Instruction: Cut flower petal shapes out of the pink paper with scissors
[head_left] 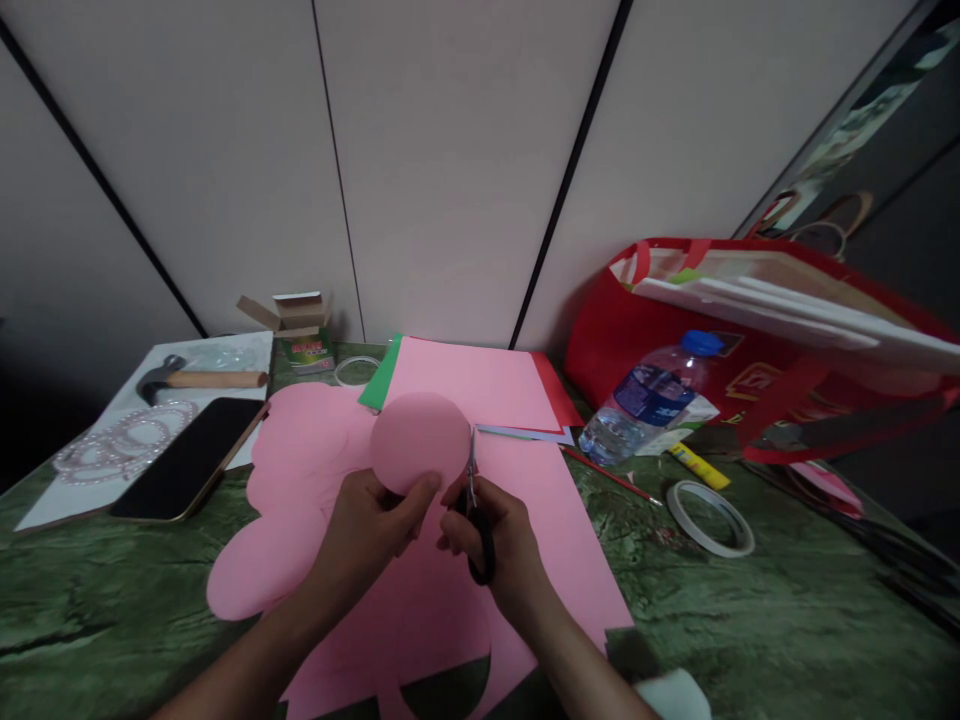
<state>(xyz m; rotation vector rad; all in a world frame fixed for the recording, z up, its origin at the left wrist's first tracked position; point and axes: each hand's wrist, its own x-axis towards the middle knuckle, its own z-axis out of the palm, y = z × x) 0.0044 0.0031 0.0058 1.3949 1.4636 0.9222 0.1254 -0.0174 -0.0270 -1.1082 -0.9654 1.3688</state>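
My left hand [384, 515] pinches the lower edge of a round piece of pink paper [420, 440] between thumb and fingers. In my right hand [499, 525] is a pair of scissors with black handles [482, 550]. Their blades point away from me, upright along the disc's right edge; whether they touch the paper I cannot tell. Below both hands lies a large pink sheet [540, 530], with curved cut-outs at its near edge. To the left, rounded pink paper shapes [289, 440] overlap one another.
Behind are stacked coloured sheets [472, 380] and an opened small box [306, 345]. A phone [191, 455], a hammer [214, 379] and bead strands [124, 440] lie left. On the right are a water bottle [645, 400], a red bag [622, 320], a tape roll [709, 518] and a yellow tube [699, 466].
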